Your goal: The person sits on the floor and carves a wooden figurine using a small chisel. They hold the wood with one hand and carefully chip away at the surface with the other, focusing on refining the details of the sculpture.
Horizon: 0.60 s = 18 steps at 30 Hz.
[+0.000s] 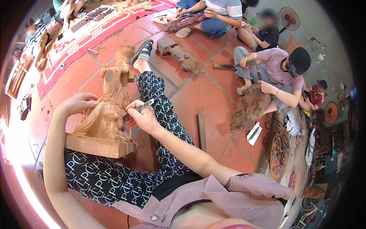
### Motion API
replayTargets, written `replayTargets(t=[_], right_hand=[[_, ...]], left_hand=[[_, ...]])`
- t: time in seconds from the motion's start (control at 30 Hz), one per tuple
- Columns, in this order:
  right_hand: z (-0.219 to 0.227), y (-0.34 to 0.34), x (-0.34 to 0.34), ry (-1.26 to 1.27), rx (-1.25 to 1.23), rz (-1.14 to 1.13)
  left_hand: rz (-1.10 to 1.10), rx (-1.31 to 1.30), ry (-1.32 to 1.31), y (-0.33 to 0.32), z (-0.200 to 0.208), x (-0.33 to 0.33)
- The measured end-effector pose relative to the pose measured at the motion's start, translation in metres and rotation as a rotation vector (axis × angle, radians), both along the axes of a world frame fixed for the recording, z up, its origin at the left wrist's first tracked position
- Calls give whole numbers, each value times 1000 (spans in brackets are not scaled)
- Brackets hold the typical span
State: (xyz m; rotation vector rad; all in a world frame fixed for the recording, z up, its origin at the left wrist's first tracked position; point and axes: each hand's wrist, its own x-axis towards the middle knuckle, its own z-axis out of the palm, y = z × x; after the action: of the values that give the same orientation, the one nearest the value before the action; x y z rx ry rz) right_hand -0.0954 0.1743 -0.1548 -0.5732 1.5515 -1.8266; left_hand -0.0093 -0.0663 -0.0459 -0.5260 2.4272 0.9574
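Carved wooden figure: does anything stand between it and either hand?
Nothing visible blocks the left hand, which rests against the carved wooden figure. At the figure's right side, only the chisel-like tool held in the right hand comes between.

Head-worn fisheye view, looking down and forward over the wearer's hands (143,116) and carved figure (108,103) at close range. The tiled floor (219,114) recedes beyond, bending toward the rim, where detail seems smeared.
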Motion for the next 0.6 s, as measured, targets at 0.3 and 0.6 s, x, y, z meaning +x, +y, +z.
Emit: replayTargets(t=[0.3,0.6], right_hand=[[2,4,6,33,-76,28],[2,4,5,-6,-81,35]], left_hand=[[14,31,-19,0,1,0],[31,30,-17,-1,-1,0]])
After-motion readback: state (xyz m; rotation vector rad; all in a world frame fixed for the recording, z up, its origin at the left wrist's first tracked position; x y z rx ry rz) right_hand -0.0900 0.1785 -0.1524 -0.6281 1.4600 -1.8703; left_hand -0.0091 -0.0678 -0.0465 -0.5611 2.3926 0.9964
